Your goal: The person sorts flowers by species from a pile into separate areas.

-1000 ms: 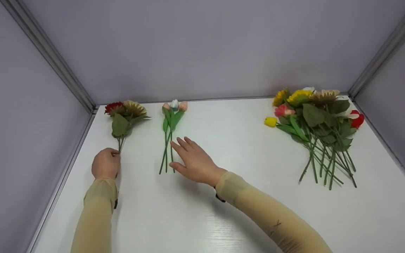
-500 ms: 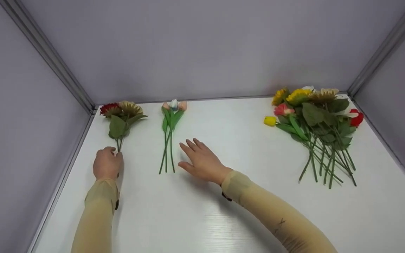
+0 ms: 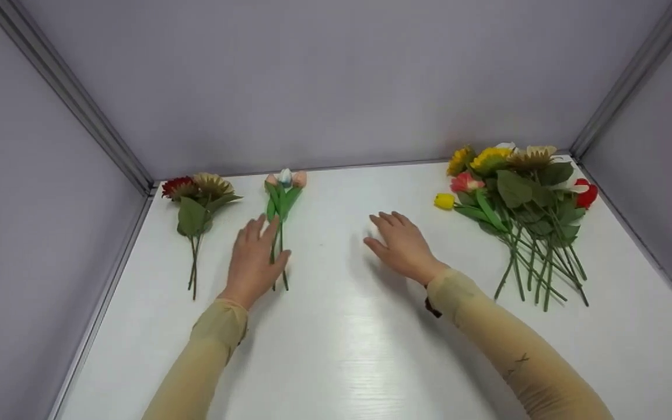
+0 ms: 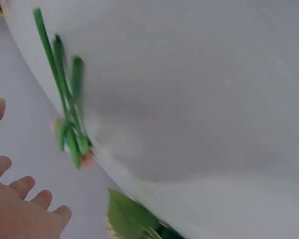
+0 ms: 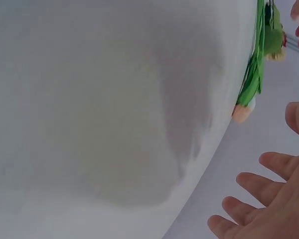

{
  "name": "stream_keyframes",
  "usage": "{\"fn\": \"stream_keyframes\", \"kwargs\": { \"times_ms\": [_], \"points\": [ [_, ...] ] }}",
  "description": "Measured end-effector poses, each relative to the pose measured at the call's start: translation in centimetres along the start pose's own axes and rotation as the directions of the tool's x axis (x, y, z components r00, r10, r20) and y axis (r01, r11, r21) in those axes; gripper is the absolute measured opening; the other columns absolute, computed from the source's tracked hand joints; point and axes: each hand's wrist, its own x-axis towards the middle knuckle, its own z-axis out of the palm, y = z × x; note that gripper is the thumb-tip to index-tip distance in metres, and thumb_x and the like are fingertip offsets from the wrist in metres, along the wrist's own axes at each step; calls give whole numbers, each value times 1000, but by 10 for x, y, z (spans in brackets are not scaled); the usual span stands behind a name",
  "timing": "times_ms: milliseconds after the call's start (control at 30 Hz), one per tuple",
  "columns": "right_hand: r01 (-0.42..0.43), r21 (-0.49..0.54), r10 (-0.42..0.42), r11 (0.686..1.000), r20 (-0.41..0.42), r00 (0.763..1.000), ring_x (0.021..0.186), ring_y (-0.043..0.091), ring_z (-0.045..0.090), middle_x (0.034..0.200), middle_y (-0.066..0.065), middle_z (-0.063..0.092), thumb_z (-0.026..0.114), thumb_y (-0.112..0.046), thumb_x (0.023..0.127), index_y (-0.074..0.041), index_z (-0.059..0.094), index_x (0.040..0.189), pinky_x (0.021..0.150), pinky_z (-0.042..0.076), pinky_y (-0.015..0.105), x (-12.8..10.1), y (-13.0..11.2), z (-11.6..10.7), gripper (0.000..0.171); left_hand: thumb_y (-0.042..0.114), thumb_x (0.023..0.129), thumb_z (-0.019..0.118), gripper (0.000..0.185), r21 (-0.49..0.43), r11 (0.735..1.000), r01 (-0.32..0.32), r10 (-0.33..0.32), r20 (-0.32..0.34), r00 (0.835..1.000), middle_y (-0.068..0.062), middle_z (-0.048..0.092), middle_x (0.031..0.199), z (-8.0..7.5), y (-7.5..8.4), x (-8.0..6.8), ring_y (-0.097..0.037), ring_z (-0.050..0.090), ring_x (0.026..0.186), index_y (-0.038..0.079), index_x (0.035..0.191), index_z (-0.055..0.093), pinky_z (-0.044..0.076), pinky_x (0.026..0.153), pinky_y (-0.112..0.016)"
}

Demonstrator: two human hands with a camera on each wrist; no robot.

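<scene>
White table (image 3: 336, 350), enclosed by lilac-grey walls (image 3: 324, 76) with metal corner rails. Tulips (image 3: 280, 201) lie at the back. Left hand (image 3: 254, 262), fingers straight, rests on their stems. Right hand (image 3: 403, 245), fingers relaxed and spread, right of tulips. Sunflower bunch (image 3: 196, 213) left; mixed bouquet (image 3: 522, 204) far right.
</scene>
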Motion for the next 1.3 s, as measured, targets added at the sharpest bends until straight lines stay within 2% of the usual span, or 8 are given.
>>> {"fn": "stream_keyframes", "kwargs": {
  "times_ms": [100, 200, 500, 767, 900, 1033, 1133, 1300],
  "points": [
    [-64, 46, 67, 997, -69, 995, 142, 40, 39, 152, 19, 48, 52, -45, 107, -5, 49, 151, 117, 29, 57, -8, 32, -13, 60, 36, 101, 66, 73, 33, 991, -126, 124, 62, 990, -18, 26, 165, 13, 33, -1, -39, 20, 152, 11, 161, 33, 10, 124, -52],
    [-107, 97, 122, 989, -153, 981, 134, 42, 46, 143, 21, 55, 55, -38, 107, -2, 56, 144, 112, 35, 58, -18, 63, -28, 52, 41, 101, 65, 74, 40, 972, -230, 222, 141, 965, -14, 24, 167, 23, 64, -5, -35, 18, 154, 15, 162, 32, 7, 125, -50],
    [-243, 228, 298, 943, -256, 920, 119, 43, 54, 126, 24, 62, 53, -24, 107, 2, 65, 130, 97, 44, 61, -62, 140, -77, 37, 53, 102, 58, 76, 60, 860, -507, 470, 293, 833, -8, 23, 168, 50, 140, -17, -29, 21, 154, 22, 164, 28, 12, 125, -49],
    [-375, 268, 448, 887, -306, 840, 94, 40, 58, 120, 28, 62, 43, -22, 108, 6, 62, 128, 78, 47, 54, -104, 200, -109, 39, 56, 100, 59, 76, 73, 777, -625, 565, 356, 744, -3, 27, 167, 71, 195, -26, -26, 23, 153, 26, 163, 29, 14, 125, -46],
    [-432, 230, 486, 872, -315, 815, 94, 45, 58, 114, 32, 63, 47, -19, 105, 11, 62, 120, 79, 47, 57, -119, 222, -118, 36, 57, 100, 59, 77, 86, 744, -663, 595, 367, 715, -3, 28, 167, 82, 215, -30, -25, 24, 153, 27, 163, 28, 15, 125, -45],
    [-459, 158, 485, 874, -286, 826, 78, 40, 56, 90, 26, 62, 50, -15, 99, 9, 59, 98, 63, 45, 49, -128, 234, -123, 26, 57, 100, 57, 77, 81, 720, -689, 619, 374, 691, -2, 26, 168, 90, 226, -33, -24, 24, 153, 28, 164, 25, 15, 125, -44],
    [-474, 108, 485, 874, -240, 841, 66, 30, 48, 71, 13, 53, 50, -14, 93, 0, 52, 81, 54, 37, 39, -132, 238, -125, 19, 57, 101, 56, 77, 67, 716, -695, 628, 375, 683, -2, 25, 168, 94, 230, -33, -24, 23, 153, 28, 164, 24, 15, 125, -44],
    [-507, 74, 512, 859, -155, 845, 62, 26, 47, 64, 5, 48, 56, -20, 91, -8, 48, 68, 51, 37, 36, -138, 242, -128, 28, 56, 101, 57, 76, 53, 719, -693, 626, 385, 678, -1, 24, 168, 96, 231, -33, -23, 23, 153, 29, 164, 24, 14, 125, -44]
  ]
}}
